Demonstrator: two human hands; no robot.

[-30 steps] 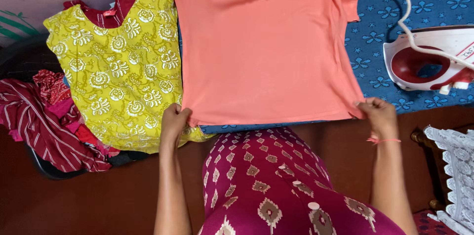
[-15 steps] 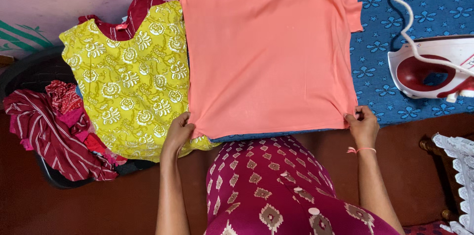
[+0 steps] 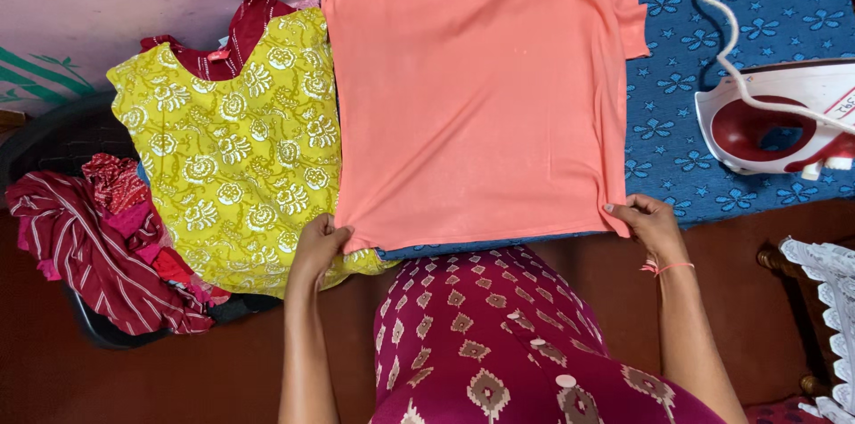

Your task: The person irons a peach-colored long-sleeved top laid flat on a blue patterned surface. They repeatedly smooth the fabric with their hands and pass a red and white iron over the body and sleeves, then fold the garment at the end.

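Left hand [image 3: 319, 241] and right hand [image 3: 648, 221] pinch the lower corners of a plain coral knit top [image 3: 481, 94], fingers closed on its hem, apparently keeping it taut and flat; it lies mid-frame on the blue flower-print worktop [image 3: 757, 14].

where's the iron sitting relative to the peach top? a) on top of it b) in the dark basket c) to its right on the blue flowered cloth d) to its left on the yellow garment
c: the white and red iron rests on the blue flowered cloth, apart from the peach top and to its right, while the left hand and right hand pinch the top's lower corners.
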